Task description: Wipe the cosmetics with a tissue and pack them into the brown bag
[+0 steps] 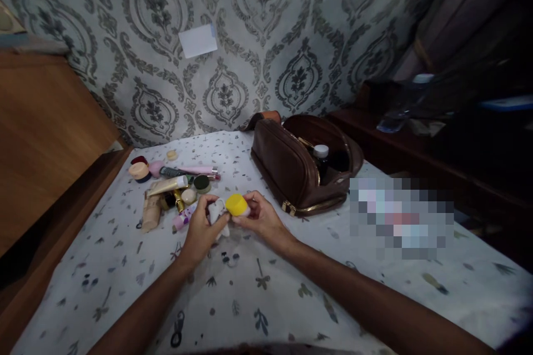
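My left hand (199, 232) is closed on a crumpled white cloth (217, 213), pinched between thumb and fingers. In my right hand (266, 221) is a small jar with a yellow lid (236, 205), gripped by its side. The jar and cloth are close together, and I cannot tell whether they touch. Just left of my left hand are a pink and purple patterned tube (183, 218) and a small round cream-coloured pot (189, 196). A brown toiletry bag (283, 163) stands unzipped behind my right hand.
Several cosmetics lie at the left, among them a beige bottle (151, 211), a cream tube (169, 184) and a dark-lidded jar (202, 183). A white-capped bottle (321, 155) stands inside the bag. A blurred-out item (402, 219) lies right. Wooden furniture (50, 138) borders the left.
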`<action>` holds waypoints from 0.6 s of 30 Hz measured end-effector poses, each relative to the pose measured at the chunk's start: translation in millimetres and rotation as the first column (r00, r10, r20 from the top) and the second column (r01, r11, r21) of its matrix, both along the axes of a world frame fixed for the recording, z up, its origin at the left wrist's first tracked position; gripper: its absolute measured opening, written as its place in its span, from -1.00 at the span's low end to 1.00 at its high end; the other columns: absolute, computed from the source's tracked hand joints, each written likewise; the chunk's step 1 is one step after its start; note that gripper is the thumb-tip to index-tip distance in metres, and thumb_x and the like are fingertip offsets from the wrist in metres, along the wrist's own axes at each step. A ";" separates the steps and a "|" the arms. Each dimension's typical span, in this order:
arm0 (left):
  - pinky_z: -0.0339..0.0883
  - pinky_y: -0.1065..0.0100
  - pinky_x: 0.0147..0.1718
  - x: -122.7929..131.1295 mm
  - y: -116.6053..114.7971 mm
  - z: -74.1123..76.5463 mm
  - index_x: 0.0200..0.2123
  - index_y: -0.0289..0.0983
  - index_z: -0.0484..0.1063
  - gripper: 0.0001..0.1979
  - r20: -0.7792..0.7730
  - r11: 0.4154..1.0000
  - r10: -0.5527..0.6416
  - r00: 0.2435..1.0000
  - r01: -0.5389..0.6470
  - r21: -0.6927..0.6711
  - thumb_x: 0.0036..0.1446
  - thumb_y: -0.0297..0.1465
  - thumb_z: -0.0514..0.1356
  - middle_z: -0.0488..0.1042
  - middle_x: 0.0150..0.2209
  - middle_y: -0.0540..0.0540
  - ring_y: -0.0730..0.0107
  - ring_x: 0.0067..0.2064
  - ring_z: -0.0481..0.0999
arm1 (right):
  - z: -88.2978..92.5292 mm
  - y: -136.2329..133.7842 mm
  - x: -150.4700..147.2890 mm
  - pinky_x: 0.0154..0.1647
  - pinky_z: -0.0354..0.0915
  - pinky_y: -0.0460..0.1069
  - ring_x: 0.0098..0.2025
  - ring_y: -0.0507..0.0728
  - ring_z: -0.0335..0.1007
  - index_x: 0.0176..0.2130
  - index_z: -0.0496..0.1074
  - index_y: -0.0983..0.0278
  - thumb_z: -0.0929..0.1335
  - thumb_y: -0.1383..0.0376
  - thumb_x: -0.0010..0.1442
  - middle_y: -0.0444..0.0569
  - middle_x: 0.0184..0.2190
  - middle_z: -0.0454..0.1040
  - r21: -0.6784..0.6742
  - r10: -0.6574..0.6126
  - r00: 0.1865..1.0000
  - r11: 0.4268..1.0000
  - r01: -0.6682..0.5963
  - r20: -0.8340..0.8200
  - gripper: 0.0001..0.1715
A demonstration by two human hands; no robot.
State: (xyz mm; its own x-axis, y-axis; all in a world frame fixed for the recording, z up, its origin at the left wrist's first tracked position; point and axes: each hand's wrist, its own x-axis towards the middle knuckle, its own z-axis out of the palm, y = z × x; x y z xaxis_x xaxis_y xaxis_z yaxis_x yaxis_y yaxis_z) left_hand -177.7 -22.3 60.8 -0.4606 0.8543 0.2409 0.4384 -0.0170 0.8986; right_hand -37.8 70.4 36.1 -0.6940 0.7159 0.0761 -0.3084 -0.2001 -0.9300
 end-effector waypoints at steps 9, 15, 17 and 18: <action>0.35 0.24 -0.04 2.1 -6.0 -2.9 0.01 -0.21 0.34 -0.63 -0.078 0.987 -0.116 0.990 0.124 0.101 0.14 -0.28 0.24 0.39 -0.01 -0.15 0.18 0.05 0.40 | -1.2 2.7 -0.3 -0.46 0.33 -0.07 -0.51 0.00 0.33 -0.34 0.27 0.20 0.59 0.15 -0.22 -0.23 -0.46 0.43 -0.031 -0.044 0.999 0.999 0.045 0.028 -0.45; 0.24 0.12 0.11 3.7 -8.6 2.9 0.08 -0.25 0.26 -0.68 -0.393 0.976 -0.200 0.898 0.220 0.006 0.30 -0.30 0.03 0.37 0.03 -0.23 0.14 0.11 0.36 | -1.2 0.4 4.4 -0.46 0.30 -0.09 -0.46 0.01 0.34 -0.27 0.41 0.24 0.55 0.22 -0.13 -0.19 -0.43 0.44 0.025 0.025 0.998 0.999 -0.026 0.052 -0.58; 0.25 0.11 0.09 4.3 -9.0 1.9 0.10 -0.26 0.23 -0.67 -0.357 0.969 -0.246 0.901 0.240 -0.061 0.33 -0.29 -0.01 0.39 0.03 -0.24 0.13 0.09 0.37 | -3.6 0.3 5.7 -0.34 0.34 -0.06 -0.37 0.04 0.39 -0.23 0.43 0.24 0.54 0.26 -0.11 -0.17 -0.38 0.47 0.077 0.019 0.998 0.997 -0.023 0.060 -0.58; 0.24 0.10 0.09 4.4 -9.2 0.6 0.11 -0.27 0.22 -0.66 -0.335 0.968 -0.250 0.908 0.236 -0.084 0.33 -0.28 -0.01 0.40 0.03 -0.25 0.12 0.09 0.37 | -5.1 0.1 6.1 -0.27 0.35 -0.05 -0.32 0.06 0.41 -0.19 0.43 0.24 0.52 0.28 -0.10 -0.16 -0.35 0.48 0.112 0.010 0.998 0.993 -0.018 0.068 -0.58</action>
